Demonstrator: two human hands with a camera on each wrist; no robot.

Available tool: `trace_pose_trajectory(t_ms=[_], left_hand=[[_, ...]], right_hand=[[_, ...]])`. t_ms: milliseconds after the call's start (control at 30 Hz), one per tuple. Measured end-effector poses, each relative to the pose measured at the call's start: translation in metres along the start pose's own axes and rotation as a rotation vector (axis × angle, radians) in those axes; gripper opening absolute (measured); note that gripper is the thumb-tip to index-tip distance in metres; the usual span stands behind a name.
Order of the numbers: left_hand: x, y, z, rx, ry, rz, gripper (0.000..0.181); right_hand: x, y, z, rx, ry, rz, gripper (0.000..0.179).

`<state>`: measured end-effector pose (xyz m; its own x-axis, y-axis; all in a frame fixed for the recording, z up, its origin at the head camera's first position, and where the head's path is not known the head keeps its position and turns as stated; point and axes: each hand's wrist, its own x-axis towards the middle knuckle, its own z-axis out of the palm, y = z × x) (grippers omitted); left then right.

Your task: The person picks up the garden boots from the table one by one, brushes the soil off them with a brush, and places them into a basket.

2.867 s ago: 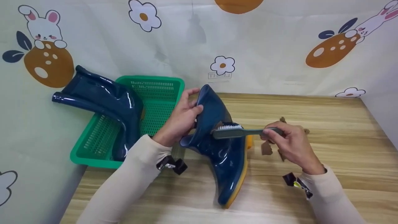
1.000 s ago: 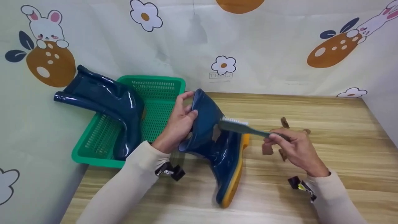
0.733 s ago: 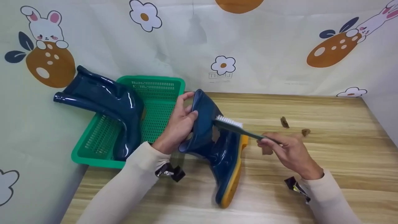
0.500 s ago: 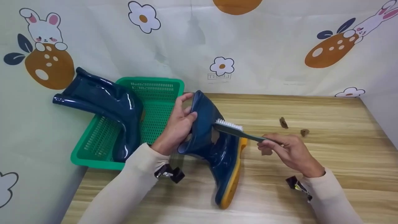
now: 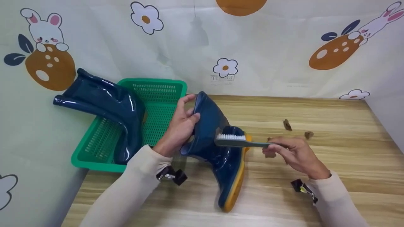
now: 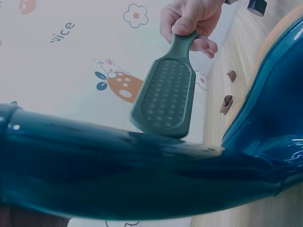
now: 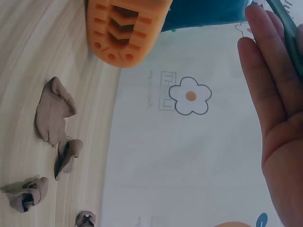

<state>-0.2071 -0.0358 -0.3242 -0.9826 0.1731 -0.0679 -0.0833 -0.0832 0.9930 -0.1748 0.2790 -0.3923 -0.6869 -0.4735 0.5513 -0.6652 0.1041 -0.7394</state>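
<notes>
A glossy dark blue rain boot (image 5: 210,118) with a yellow-orange sole is tilted over the table, toe toward the front. My left hand (image 5: 180,129) grips it by the rim of its shaft, thumb on the outside. With my right hand (image 5: 295,154) I hold the thin handle of a green scrub brush (image 5: 232,143) with white bristles. In the left wrist view, the brush head (image 6: 165,99) meets the shaft beside a brown smear (image 6: 203,150). The right wrist view shows the ridged sole heel (image 7: 125,28) and part of my right palm (image 7: 284,137).
A green plastic basket (image 5: 94,165) stands on the left, and a second blue boot (image 5: 107,94) leans out of it. Several brown clay-like lumps (image 7: 52,113) lie on the wooden table (image 5: 347,132) right of the held boot. A printed wall sheet (image 5: 268,53) closes off the back.
The boot has shifted slightly left, and its sole is turned more toward the head camera. The brush was raised across the shaft, then came down toward the front over the brown patch.
</notes>
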Motion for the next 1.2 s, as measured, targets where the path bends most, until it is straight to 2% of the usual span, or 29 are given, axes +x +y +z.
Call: trace_pose_trajectory(t_ms=[133, 233, 333, 500, 567, 733, 833, 1000, 1100, 1200], left_hand=[[0.000, -0.001, -0.003, 0.001, -0.005, 0.010, 0.045], [0.000, -0.001, -0.003, 0.000, -0.010, 0.010, 0.044], [-0.002, -0.002, -0.003, -0.007, -0.004, -0.010, 0.044], [-0.003, -0.003, 0.000, -0.032, 0.009, -0.023, 0.043], [-0.003, -0.003, 0.000, -0.050, 0.022, -0.026, 0.042], [-0.002, -0.007, -0.007, -0.088, 0.081, -0.044, 0.043], [0.001, -0.010, -0.012, -0.080, 0.109, -0.059, 0.045], [0.004, -0.014, -0.016, -0.062, 0.145, -0.060, 0.046], [0.005, -0.016, -0.019, -0.051, 0.152, -0.051, 0.047], [0.005, -0.016, -0.022, -0.039, 0.156, -0.052, 0.047]], right_hand=[[-0.004, 0.008, -0.004, -0.007, 0.113, 0.127, 0.023], [-0.002, 0.008, -0.005, 0.051, 0.159, 0.254, 0.017], [0.005, 0.005, -0.002, 0.153, 0.127, 0.358, 0.020], [0.019, 0.005, 0.009, 0.275, 0.009, 0.503, 0.030], [0.021, 0.008, 0.013, 0.276, -0.023, 0.574, 0.034], [0.019, 0.014, 0.016, 0.163, -0.050, 0.729, 0.038], [0.017, 0.016, 0.017, 0.109, -0.042, 0.770, 0.039], [0.016, 0.015, 0.014, 0.069, -0.019, 0.786, 0.039], [0.014, 0.014, 0.008, 0.011, -0.015, 0.771, 0.040], [0.012, 0.013, -0.001, -0.036, 0.024, 0.732, 0.039]])
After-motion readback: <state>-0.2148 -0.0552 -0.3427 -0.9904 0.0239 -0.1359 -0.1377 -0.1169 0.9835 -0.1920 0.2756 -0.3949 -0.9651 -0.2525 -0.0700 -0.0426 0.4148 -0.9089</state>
